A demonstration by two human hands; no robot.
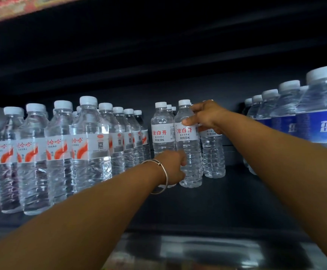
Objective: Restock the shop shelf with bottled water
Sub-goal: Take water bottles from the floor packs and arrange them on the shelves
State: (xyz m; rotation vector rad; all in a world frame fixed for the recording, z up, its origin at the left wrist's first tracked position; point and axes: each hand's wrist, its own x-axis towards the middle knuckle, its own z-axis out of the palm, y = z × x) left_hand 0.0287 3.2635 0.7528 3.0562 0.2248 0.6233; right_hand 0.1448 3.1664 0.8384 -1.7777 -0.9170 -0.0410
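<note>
Two arms are stretched into a dark shop shelf (246, 195), whose bare floor at about five o'clock of the view leaves room for more stock. Toward nine o'clock, rows of water bottles with orange-and-white labels (89, 145) are lined front to back, presumably so that labels face the shopper. At three o'clock a file of blue-labelled water bottles (318, 123) runs deep into the shelf. Between the two groups, near the centre, a smaller block of white-labelled bottles with red characters is being built up; one of them, the neighbouring bottle (162, 127), stands just at the ten o'clock side of the handled bottle (188, 145). That bottle is held upright with both hands, seemingly to seat it square in line with its neighbours. The right hand (205, 115) is curled round the bottle's shoulder just below the cap, thumb on the front above the label, which steadies the top. The left hand (175, 164) is wrapped round the ribbed lower body, probably to guide the base onto the shelf; whether the base already rests there cannot be told. A silver bangle (159, 175) is worn on the left wrist.
</note>
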